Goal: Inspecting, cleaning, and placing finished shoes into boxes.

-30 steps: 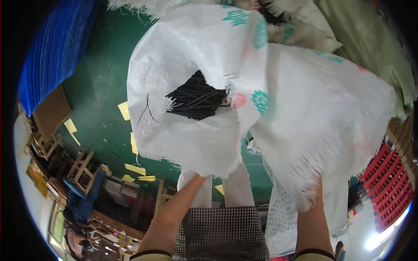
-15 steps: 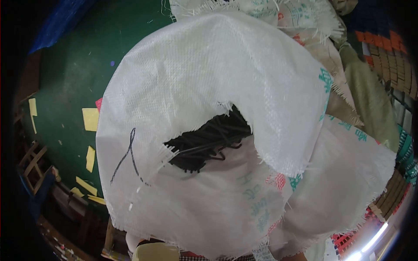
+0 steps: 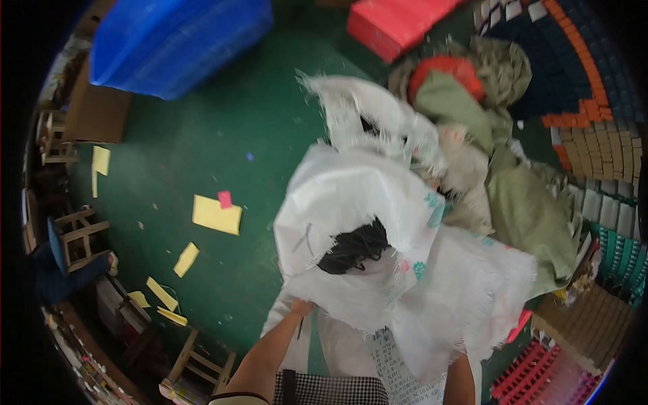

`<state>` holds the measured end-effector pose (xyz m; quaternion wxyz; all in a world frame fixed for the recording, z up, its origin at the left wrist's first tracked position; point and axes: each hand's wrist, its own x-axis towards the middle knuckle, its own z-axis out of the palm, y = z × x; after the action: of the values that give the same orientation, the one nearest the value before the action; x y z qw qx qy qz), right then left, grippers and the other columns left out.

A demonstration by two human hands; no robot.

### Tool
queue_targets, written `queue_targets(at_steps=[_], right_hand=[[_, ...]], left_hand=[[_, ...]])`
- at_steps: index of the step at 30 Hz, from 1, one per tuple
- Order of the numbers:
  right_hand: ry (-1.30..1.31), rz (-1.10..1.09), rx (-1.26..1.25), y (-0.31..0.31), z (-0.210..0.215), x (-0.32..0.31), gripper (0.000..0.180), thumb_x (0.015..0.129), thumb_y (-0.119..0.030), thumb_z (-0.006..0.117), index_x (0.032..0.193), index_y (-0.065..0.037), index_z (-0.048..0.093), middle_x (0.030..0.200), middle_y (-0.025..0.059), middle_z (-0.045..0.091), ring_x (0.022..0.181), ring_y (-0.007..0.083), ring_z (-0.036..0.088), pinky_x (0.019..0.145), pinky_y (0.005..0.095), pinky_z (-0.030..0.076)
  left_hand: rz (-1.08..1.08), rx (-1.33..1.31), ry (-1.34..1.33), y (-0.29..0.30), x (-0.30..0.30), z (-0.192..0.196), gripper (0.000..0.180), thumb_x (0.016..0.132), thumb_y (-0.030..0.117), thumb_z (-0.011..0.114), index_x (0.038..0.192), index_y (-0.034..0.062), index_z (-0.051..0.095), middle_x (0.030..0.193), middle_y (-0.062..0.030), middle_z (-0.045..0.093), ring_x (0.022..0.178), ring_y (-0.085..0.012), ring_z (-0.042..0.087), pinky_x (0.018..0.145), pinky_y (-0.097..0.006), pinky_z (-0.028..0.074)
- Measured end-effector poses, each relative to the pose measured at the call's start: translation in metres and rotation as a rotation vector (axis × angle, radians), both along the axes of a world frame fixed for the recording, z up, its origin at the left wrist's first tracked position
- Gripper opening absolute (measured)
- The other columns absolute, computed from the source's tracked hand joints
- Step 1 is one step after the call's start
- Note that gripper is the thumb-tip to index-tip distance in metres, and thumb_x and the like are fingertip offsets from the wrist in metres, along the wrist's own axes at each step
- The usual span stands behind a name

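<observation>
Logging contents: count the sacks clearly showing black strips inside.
1: the white front sack, black strips in its opening. The frayed sack behind shows dark patches; more may hide.

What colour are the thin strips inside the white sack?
The thin strips are black; the head view shows them best.

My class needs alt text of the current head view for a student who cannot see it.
A person's left hand is at the edge of an open white sack holding black strips; white fabric hides the right hand. Yellow scraps litter the green floor.
</observation>
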<state>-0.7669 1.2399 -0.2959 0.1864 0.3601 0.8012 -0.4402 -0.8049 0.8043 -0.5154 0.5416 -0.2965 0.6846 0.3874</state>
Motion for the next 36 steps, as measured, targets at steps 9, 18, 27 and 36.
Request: queue_targets(at_steps=[9,18,27,36], right_hand=[[-0.402,-0.136,-0.055,0.039,0.158,0.048,0.032,0.072,-0.023,0.072,0.085,0.006,0.067,0.068,0.0091,0.065,0.057,0.0175,0.061,0.053,0.0322,0.047],[-0.044,0.034,-0.223,0.014,0.35,0.047,0.023,0.077,-0.019,0.069,0.087,0.001,0.065,0.073,0.0062,0.064,0.062,0.0142,0.058,0.06,0.0286,0.047],[0.175,0.761,-0.305,-0.19,0.477,-0.041,0.039,0.082,-0.018,0.068,0.111,0.006,0.058,0.081,0.0041,0.062,0.073,0.0101,0.056,0.065,0.0276,0.047],[0.144,1.375,-0.555,-0.512,0.516,0.064,0.038,0.083,-0.016,0.067,0.115,0.001,0.056,0.078,0.0006,0.058,0.069,0.0081,0.053,0.063,0.0241,0.045]], left_hand=[[0.468,-0.103,0.201,-0.123,-0.021,0.225,0.031,0.087,0.024,0.047,0.094,0.0031,0.068,0.059,-0.0073,0.059,0.046,-0.017,0.051,0.042,-0.033,0.041],[0.865,-0.133,0.417,-0.197,0.134,0.4,0.025,0.089,0.019,0.044,0.089,0.0033,0.063,0.059,-0.009,0.059,0.041,-0.0155,0.044,0.036,-0.031,0.032],[1.348,-0.317,0.525,-0.219,0.378,0.4,0.026,0.091,0.018,0.041,0.095,0.0039,0.063,0.055,-0.0064,0.054,0.037,-0.0127,0.04,0.033,-0.029,0.03],[1.96,-0.531,0.386,-0.155,0.674,0.415,0.022,0.091,0.022,0.047,0.088,0.0084,0.065,0.055,-0.0054,0.053,0.035,-0.0109,0.039,0.031,-0.027,0.028]])
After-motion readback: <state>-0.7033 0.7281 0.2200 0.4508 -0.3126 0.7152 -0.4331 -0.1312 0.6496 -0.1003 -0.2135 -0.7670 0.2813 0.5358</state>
